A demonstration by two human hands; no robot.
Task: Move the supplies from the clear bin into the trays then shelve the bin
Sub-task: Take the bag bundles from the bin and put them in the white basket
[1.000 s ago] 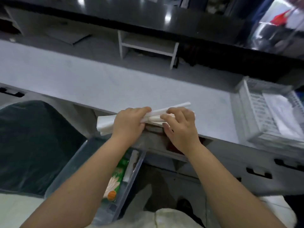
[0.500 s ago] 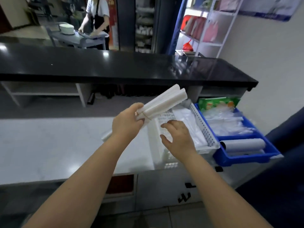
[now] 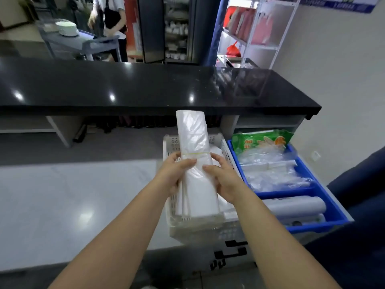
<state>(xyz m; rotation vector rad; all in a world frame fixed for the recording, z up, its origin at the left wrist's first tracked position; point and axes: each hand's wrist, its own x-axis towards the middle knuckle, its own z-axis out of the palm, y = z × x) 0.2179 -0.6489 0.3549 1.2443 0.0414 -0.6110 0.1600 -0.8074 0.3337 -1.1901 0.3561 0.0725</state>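
A long bundle of white plastic bags (image 3: 192, 140), bound with a yellow rubber band, is held lengthwise over the white perforated tray (image 3: 227, 155). My left hand (image 3: 174, 174) grips its left side and my right hand (image 3: 223, 178) grips its right side, both just below the band. The bundle's near end lies low inside the tray, over other white bags. To the right sits a blue tray (image 3: 333, 215) with a green packet (image 3: 260, 140), clear bags and white rolls. The clear bin is out of view.
Both trays stand at the right end of a pale grey worktop (image 3: 73, 195). A black raised counter (image 3: 145, 86) runs behind it. A person stands at a cart in the far background. White wire shelving (image 3: 256, 28) is at the back right.
The view swung from the clear bin on the floor up to the trays. The bundle moved right, turned end-on over the white tray, and my right hand took hold of it again.
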